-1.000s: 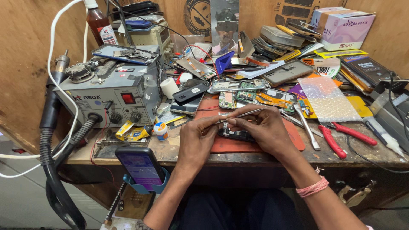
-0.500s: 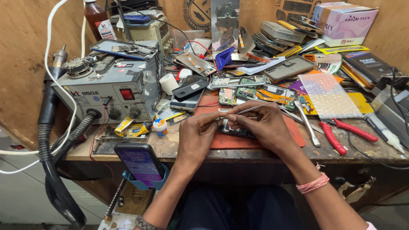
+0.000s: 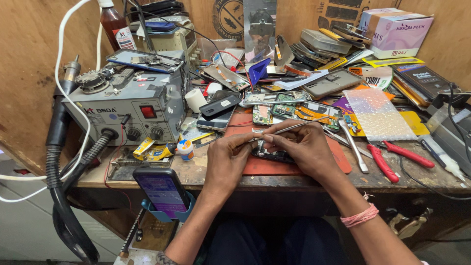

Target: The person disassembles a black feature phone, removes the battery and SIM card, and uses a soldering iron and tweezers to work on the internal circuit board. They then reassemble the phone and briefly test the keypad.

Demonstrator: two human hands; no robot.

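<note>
My left hand [image 3: 229,158] and my right hand [image 3: 303,145] meet over a small dark phone [image 3: 269,154] that lies on a red work mat [image 3: 338,152] at the bench's front edge. The right hand pinches thin metal tweezers [image 3: 304,124], whose tips point left toward the left hand's fingertips. The left hand's fingers rest on the phone's left end and steady it. A pink band is on my right wrist [image 3: 359,216]. Most of the phone is hidden under both hands.
A grey hot-air rework station [image 3: 128,104] with a black hose stands at left. A lit phone [image 3: 163,190] leans in a blue stand at the front. Red-handled pliers [image 3: 392,157], circuit boards [image 3: 294,109], bubble wrap [image 3: 379,114], boxes and phone parts crowd the back and right.
Both hands stay on the phone with only slight finger shifts. The view has tilted a little, nothing else has moved.
</note>
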